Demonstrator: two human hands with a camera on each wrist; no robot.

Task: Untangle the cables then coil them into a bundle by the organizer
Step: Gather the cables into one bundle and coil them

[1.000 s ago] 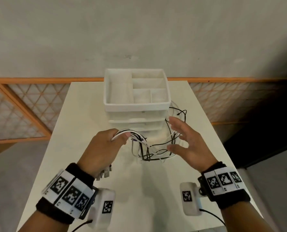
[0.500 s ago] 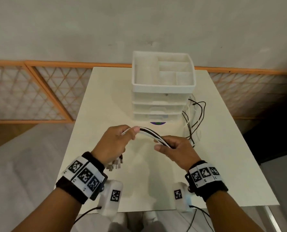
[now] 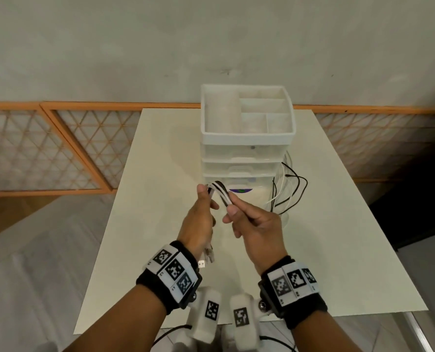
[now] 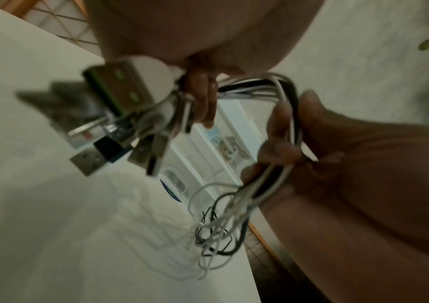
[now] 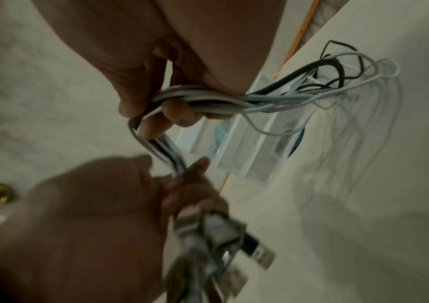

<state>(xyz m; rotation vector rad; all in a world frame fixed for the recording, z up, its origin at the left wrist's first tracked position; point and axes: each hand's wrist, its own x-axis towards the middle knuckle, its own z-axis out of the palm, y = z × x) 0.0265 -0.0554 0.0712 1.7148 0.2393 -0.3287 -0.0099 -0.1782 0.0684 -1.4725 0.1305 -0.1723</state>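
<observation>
Cables (image 3: 220, 193): we see a bunch of white and black leads held in the air between both hands, above the table and just in front of the organizer; the span between the hands arches upward.
Plug ends (image 4: 120, 127): we see several metal USB-type connectors hanging in a cluster below the left hand, blurred in both wrist views.
Loose ends (image 3: 286, 189): the far lengths trail from the right hand in tangled loops onto the table, just right of the organizer's base.
Left hand (image 3: 198, 224): we find its fingers curled round the bunch near the connectors, gripping it.
Right hand (image 3: 255, 227): its thumb and curled fingers (image 5: 177, 112) clasp the same bunch a little farther along.
Organizer (image 3: 246, 134): a white drawer unit with an open divided tray on top, standing toward the table's far edge.
Table (image 3: 160, 174): a pale top, bearing the organizer and the trailing loops.
</observation>
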